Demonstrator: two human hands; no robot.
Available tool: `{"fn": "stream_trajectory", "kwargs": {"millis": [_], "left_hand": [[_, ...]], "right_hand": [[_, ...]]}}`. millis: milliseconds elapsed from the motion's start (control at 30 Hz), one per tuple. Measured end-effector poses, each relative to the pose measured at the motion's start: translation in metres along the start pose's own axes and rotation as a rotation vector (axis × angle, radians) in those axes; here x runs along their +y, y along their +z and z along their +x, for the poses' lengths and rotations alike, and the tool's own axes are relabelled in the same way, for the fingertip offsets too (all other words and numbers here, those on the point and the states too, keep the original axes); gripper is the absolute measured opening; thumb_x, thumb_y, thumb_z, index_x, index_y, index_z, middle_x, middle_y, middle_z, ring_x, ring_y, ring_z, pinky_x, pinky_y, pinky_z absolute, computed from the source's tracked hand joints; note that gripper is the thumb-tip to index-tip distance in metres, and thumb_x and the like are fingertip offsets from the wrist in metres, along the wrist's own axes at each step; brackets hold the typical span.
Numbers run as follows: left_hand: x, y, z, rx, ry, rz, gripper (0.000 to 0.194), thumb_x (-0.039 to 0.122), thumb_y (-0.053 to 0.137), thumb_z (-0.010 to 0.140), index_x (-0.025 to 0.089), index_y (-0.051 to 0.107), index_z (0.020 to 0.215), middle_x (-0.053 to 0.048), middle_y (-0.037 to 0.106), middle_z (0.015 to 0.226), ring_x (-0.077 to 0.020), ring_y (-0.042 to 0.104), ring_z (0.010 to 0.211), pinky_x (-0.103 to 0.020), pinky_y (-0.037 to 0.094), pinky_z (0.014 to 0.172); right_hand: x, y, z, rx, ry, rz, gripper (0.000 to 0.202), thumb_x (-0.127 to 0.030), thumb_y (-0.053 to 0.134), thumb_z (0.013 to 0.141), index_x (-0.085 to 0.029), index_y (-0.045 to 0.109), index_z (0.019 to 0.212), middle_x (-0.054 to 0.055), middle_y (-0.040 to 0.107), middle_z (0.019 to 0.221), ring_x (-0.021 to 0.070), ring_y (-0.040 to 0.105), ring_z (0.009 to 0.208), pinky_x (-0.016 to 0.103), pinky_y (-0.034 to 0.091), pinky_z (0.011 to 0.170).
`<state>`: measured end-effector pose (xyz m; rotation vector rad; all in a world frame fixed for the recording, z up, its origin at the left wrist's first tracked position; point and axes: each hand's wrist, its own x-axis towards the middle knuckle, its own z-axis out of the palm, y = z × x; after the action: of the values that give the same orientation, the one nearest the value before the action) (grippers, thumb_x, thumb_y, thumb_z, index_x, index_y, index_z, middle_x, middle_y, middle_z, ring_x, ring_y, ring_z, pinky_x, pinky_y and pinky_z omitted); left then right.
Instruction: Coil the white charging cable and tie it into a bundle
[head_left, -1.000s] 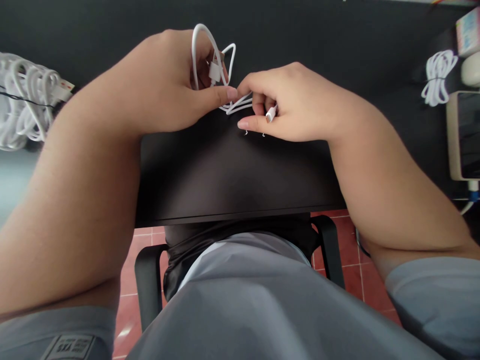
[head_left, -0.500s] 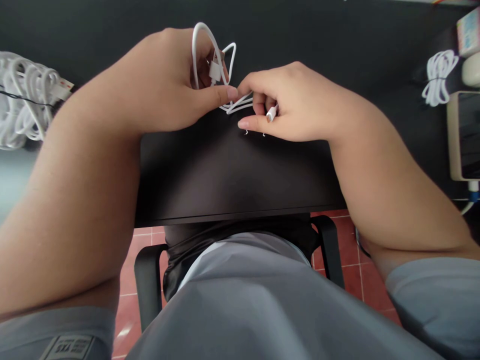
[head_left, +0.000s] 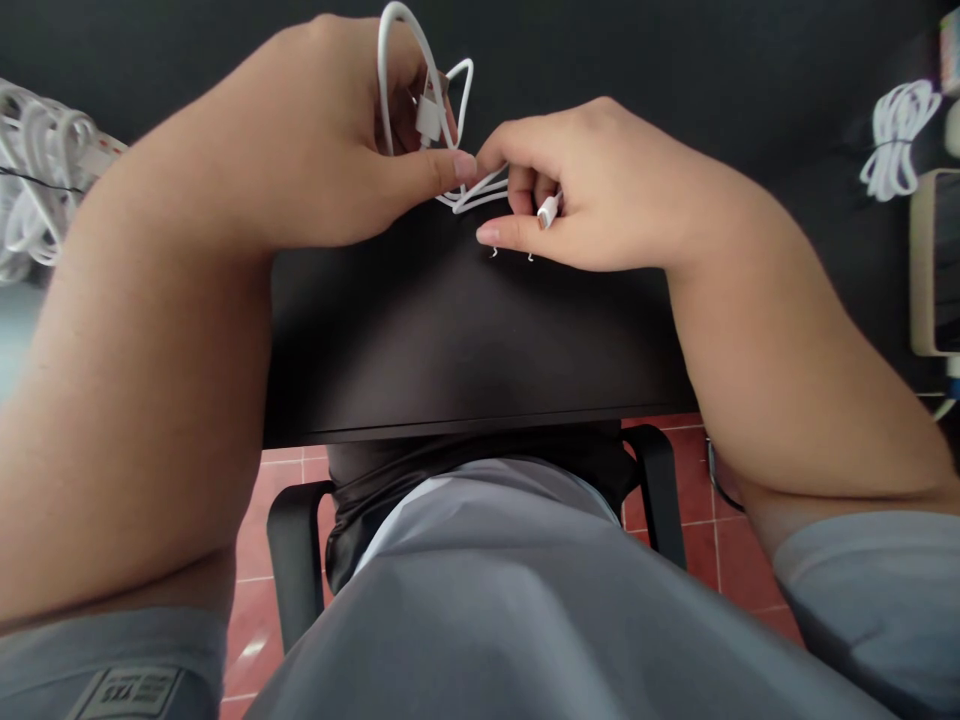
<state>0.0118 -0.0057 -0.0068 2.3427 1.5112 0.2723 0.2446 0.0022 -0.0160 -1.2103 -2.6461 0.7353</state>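
Both my hands meet over the far middle of a black table (head_left: pixel 450 340). My left hand (head_left: pixel 330 140) grips a looped white USB cable (head_left: pixel 397 60), with its flat plug pinched between thumb and fingers. My right hand (head_left: pixel 592 190) holds the same cable's strands at the thumb and its small connector (head_left: pixel 547 211) between curled fingers. Two tiny white specks (head_left: pixel 511 256) lie on the table just under my right fingers.
A heap of white cables (head_left: pixel 37 170) lies at the table's left edge. One coiled white cable (head_left: pixel 896 135) rests at the far right, beside a beige device (head_left: pixel 934 265). Below the table edge are my grey clothing, a black chair and red floor tiles.
The view has shifted slightly, so both hands sit a little higher in frame. The grip on the cable looks unchanged.
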Motion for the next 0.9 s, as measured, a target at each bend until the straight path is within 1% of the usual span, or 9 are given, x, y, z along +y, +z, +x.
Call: {"fn": "stream_trajectory", "kwargs": {"millis": [100, 167, 300, 400, 467, 533, 667, 733, 900], "left_hand": [[-0.002, 0.0, -0.001, -0.02, 0.016, 0.026, 0.051, 0.065, 0.053, 0.088, 0.018, 0.066, 0.105, 0.0, 0.059, 0.084, -0.0047, 0.045, 0.07, -0.027, 0.032, 0.075], [-0.004, 0.0, -0.002, -0.023, 0.027, 0.035, 0.055, 0.068, 0.051, 0.089, 0.018, 0.066, 0.107, 0.0, 0.058, 0.085, -0.0043, 0.044, 0.071, -0.028, 0.035, 0.077], [-0.005, 0.001, -0.001, -0.016, 0.043, 0.046, 0.053, 0.065, 0.052, 0.089, 0.018, 0.068, 0.109, -0.001, 0.057, 0.085, -0.0047, 0.043, 0.071, -0.033, 0.041, 0.082], [-0.004, 0.001, 0.0, -0.01, 0.054, 0.042, 0.05, 0.063, 0.052, 0.09, 0.018, 0.068, 0.107, -0.001, 0.058, 0.087, -0.0052, 0.045, 0.073, -0.035, 0.042, 0.084], [-0.004, 0.001, 0.001, -0.007, 0.05, 0.046, 0.05, 0.062, 0.053, 0.089, 0.018, 0.067, 0.106, -0.001, 0.057, 0.085, -0.0054, 0.046, 0.073, -0.036, 0.042, 0.084], [-0.005, 0.002, 0.001, -0.002, 0.031, 0.05, 0.051, 0.063, 0.054, 0.088, 0.017, 0.067, 0.107, -0.001, 0.057, 0.083, -0.0068, 0.05, 0.075, -0.037, 0.044, 0.085], [-0.008, 0.003, 0.0, 0.015, 0.029, 0.049, 0.058, 0.068, 0.054, 0.087, 0.016, 0.067, 0.108, -0.002, 0.058, 0.086, -0.013, 0.06, 0.084, -0.04, 0.048, 0.087], [-0.01, 0.004, 0.0, 0.019, 0.043, 0.054, 0.059, 0.069, 0.053, 0.087, 0.016, 0.068, 0.108, -0.002, 0.058, 0.084, -0.0144, 0.061, 0.085, -0.04, 0.048, 0.087], [-0.013, 0.005, 0.0, 0.02, 0.066, 0.05, 0.062, 0.071, 0.052, 0.086, 0.018, 0.068, 0.113, -0.001, 0.058, 0.083, -0.0142, 0.061, 0.083, -0.041, 0.048, 0.086]], "right_hand": [[0.001, 0.001, 0.001, 0.017, -0.031, -0.039, 0.028, -0.044, 0.07, 0.086, -0.031, 0.071, 0.111, -0.003, 0.075, 0.092, 0.0162, 0.067, 0.082, 0.028, 0.044, 0.071], [0.0, 0.001, 0.001, 0.012, -0.025, -0.046, 0.028, -0.042, 0.071, 0.087, -0.029, 0.071, 0.112, -0.003, 0.075, 0.092, 0.014, 0.066, 0.079, 0.027, 0.043, 0.07], [-0.002, 0.001, 0.0, 0.008, -0.016, -0.039, 0.029, -0.04, 0.072, 0.087, -0.027, 0.071, 0.113, -0.003, 0.075, 0.092, 0.0123, 0.063, 0.076, 0.026, 0.041, 0.07], [-0.003, 0.001, 0.0, 0.012, -0.016, -0.048, 0.029, -0.039, 0.071, 0.087, -0.028, 0.071, 0.114, -0.003, 0.074, 0.093, 0.0124, 0.062, 0.075, 0.026, 0.041, 0.07], [-0.002, 0.001, 0.0, 0.008, -0.015, -0.057, 0.03, -0.039, 0.07, 0.087, -0.027, 0.071, 0.114, -0.003, 0.074, 0.094, 0.0125, 0.061, 0.074, 0.027, 0.041, 0.071], [-0.002, 0.001, 0.0, 0.008, -0.011, -0.061, 0.031, -0.038, 0.07, 0.086, -0.027, 0.071, 0.115, -0.003, 0.073, 0.093, 0.0125, 0.06, 0.073, 0.028, 0.041, 0.071], [-0.002, 0.001, 0.0, 0.016, -0.016, -0.062, 0.031, -0.038, 0.071, 0.085, -0.028, 0.071, 0.115, -0.003, 0.073, 0.093, 0.0122, 0.06, 0.072, 0.027, 0.041, 0.071], [-0.001, 0.002, 0.001, 0.019, -0.026, -0.071, 0.03, -0.038, 0.07, 0.086, -0.029, 0.071, 0.114, -0.004, 0.073, 0.093, 0.0122, 0.061, 0.072, 0.027, 0.042, 0.071], [0.001, 0.003, 0.001, 0.036, -0.038, -0.082, 0.03, -0.039, 0.07, 0.086, -0.03, 0.071, 0.114, -0.005, 0.073, 0.091, 0.0123, 0.062, 0.072, 0.028, 0.042, 0.071]]}}
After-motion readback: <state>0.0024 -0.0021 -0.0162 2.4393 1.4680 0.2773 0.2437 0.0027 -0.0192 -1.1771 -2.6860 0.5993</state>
